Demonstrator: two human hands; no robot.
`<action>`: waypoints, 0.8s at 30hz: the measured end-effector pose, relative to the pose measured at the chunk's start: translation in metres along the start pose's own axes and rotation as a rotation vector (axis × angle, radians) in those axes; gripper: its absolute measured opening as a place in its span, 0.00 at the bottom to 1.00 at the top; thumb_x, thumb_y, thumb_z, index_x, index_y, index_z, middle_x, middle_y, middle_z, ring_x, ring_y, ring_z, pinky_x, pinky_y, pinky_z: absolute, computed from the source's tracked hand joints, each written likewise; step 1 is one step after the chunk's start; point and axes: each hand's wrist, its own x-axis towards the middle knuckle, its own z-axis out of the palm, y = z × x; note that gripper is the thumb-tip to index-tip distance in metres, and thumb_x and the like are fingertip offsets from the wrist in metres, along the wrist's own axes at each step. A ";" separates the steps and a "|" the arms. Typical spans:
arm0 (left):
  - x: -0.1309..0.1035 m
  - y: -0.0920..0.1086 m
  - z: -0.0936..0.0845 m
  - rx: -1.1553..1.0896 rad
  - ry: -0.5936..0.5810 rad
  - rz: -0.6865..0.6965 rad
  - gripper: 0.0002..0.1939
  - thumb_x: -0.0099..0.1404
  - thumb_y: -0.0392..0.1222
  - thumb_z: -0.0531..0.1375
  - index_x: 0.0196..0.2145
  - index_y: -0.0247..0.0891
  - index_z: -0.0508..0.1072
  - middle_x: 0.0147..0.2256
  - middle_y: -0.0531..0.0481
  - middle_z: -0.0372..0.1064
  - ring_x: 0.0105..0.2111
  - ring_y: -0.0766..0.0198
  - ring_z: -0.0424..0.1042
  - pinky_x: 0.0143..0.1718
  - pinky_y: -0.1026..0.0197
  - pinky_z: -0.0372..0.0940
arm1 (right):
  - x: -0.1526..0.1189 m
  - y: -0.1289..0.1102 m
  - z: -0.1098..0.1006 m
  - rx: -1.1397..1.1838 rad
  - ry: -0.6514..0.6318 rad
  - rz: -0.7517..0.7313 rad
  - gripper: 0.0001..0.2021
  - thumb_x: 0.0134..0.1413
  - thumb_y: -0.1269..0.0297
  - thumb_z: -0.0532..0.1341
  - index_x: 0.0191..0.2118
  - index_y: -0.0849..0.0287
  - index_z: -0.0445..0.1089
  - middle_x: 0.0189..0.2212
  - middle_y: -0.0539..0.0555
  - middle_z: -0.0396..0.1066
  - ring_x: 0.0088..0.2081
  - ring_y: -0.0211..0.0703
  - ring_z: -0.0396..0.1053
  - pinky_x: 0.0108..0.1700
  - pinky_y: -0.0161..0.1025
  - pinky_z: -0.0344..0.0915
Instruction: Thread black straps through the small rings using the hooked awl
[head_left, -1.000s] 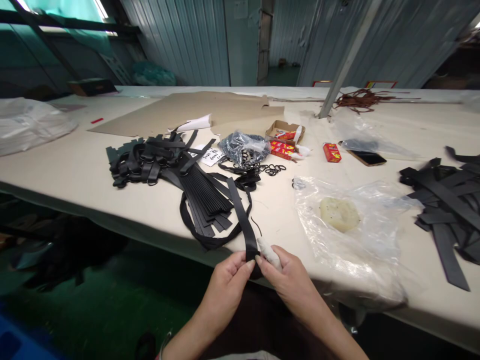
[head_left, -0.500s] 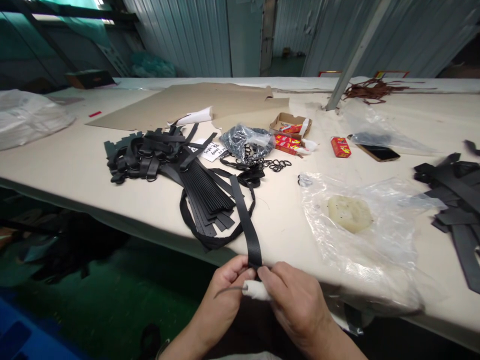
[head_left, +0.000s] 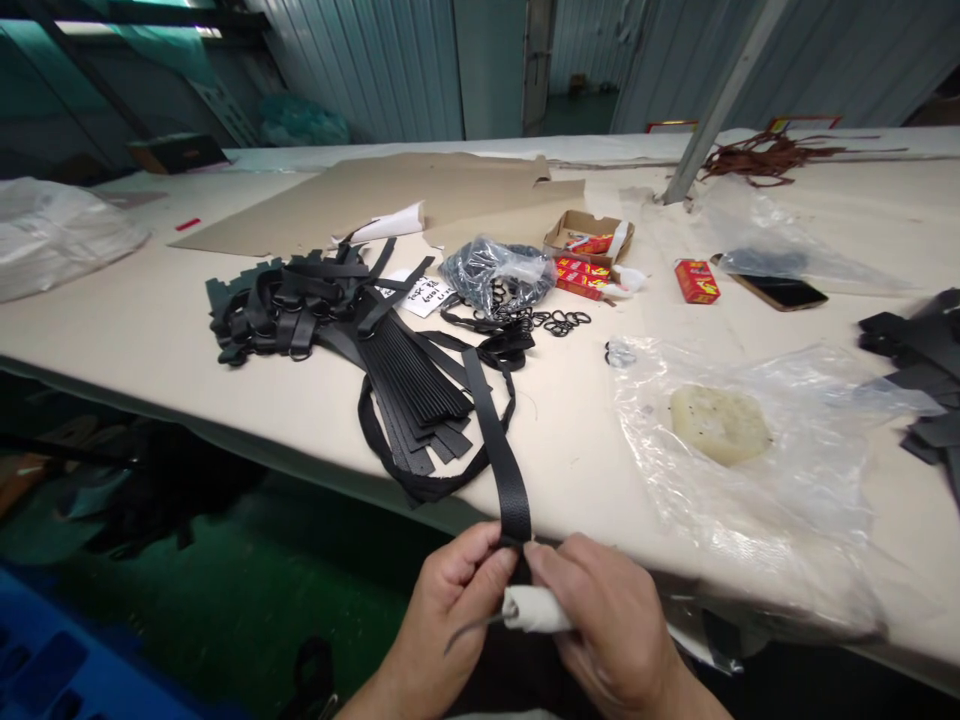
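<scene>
A black strap (head_left: 496,450) runs from the table down to its near edge, its lower end pinched between thumb and finger of my left hand (head_left: 457,590). My right hand (head_left: 604,610) is closed round a tool with a white wrapped handle (head_left: 534,609) and a thin curved metal tip pointing left. The right fingertips also touch the strap's lower end, where a small dark piece lies across it; its shape is mostly hidden. Left of the strap lies a fan of black strips (head_left: 412,385), beside a pile of straps with rings (head_left: 292,305).
A clear bag with a yellowish block (head_left: 720,425) lies to the right. Farther back are a phone (head_left: 780,290), red boxes (head_left: 696,281), an open carton (head_left: 589,238), a bag of black rings (head_left: 495,275) and a metal post (head_left: 709,120). More black straps (head_left: 922,360) lie far right.
Both hands have shifted slightly right and down with the strap's end and the tool. The view has turned a little, so the items on the right sit farther right.
</scene>
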 end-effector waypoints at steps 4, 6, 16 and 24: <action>-0.001 0.004 0.004 -0.010 0.005 -0.019 0.11 0.63 0.43 0.57 0.37 0.36 0.75 0.28 0.50 0.72 0.29 0.64 0.68 0.33 0.65 0.64 | 0.000 -0.003 0.004 0.412 -0.122 0.646 0.04 0.58 0.68 0.52 0.36 0.58 0.63 0.22 0.49 0.68 0.22 0.36 0.66 0.25 0.30 0.63; 0.000 0.005 0.006 -0.069 0.001 -0.058 0.12 0.62 0.43 0.57 0.40 0.35 0.74 0.30 0.49 0.73 0.28 0.63 0.69 0.34 0.63 0.65 | 0.005 -0.004 0.004 0.567 -0.213 0.877 0.07 0.58 0.62 0.52 0.33 0.58 0.63 0.21 0.48 0.67 0.22 0.36 0.66 0.26 0.30 0.63; 0.003 0.006 0.010 -0.163 0.048 -0.086 0.12 0.59 0.42 0.60 0.39 0.33 0.70 0.26 0.51 0.73 0.26 0.65 0.70 0.32 0.65 0.64 | 0.014 -0.005 0.006 0.755 -0.258 1.070 0.14 0.53 0.55 0.54 0.25 0.59 0.61 0.18 0.48 0.61 0.23 0.38 0.61 0.26 0.33 0.59; 0.002 0.010 0.010 -0.150 0.059 -0.128 0.11 0.58 0.45 0.61 0.34 0.34 0.72 0.22 0.52 0.71 0.25 0.65 0.69 0.30 0.65 0.63 | 0.010 -0.006 0.012 0.745 -0.246 1.077 0.14 0.55 0.55 0.54 0.24 0.59 0.60 0.18 0.47 0.60 0.22 0.37 0.61 0.25 0.34 0.59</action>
